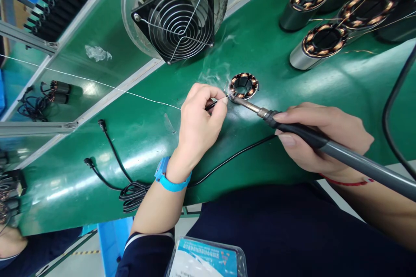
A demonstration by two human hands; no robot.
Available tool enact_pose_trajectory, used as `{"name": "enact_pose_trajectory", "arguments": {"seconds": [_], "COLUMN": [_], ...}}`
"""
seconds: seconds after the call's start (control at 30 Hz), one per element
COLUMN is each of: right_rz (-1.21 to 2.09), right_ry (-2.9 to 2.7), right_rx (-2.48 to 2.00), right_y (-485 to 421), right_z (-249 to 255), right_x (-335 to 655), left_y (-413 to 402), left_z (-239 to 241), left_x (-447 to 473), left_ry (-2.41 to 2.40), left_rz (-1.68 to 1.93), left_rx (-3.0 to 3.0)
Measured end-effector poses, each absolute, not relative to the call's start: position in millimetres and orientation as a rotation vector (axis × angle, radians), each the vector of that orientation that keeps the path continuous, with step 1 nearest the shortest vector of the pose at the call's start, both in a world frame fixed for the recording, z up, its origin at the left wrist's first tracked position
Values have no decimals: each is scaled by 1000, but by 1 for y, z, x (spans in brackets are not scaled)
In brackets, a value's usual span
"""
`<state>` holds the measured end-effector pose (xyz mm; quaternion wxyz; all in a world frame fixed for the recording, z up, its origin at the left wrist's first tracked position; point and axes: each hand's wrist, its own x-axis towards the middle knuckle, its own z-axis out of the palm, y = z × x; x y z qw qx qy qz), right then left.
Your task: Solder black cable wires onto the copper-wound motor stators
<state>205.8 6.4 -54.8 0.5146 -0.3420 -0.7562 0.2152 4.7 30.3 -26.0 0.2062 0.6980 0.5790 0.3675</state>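
Note:
A round stator with copper windings [243, 85] stands upright on the green belt [156, 138]. My right hand [320, 138] grips a grey-handled soldering iron [328, 145]; its metal tip [242, 101] touches the stator's near rim, and faint smoke rises there. My left hand [198, 123], with a blue wrist strap [169, 177], pinches a thin solder wire [97, 83] and feeds its end to the same spot. The wire runs away to the far left.
A wire-guarded fan [178, 13] in a clear housing stands behind. Several wound stators [325, 39] lie at the top right. Black cables [130, 186] trail near the belt's front edge. Another person's hand [11, 240] shows at the lower left.

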Motion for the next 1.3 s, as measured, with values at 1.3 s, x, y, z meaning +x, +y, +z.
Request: {"name": "enact_pose_trajectory", "arguments": {"seconds": [1.3], "right_rz": [553], "right_ry": [-2202], "right_rx": [-886], "right_y": [73], "right_z": [-63], "right_x": [178], "left_y": [51], "left_z": [-20], "left_x": [-18], "left_ry": [1402], "left_rz": [751], "left_rx": [992]}}
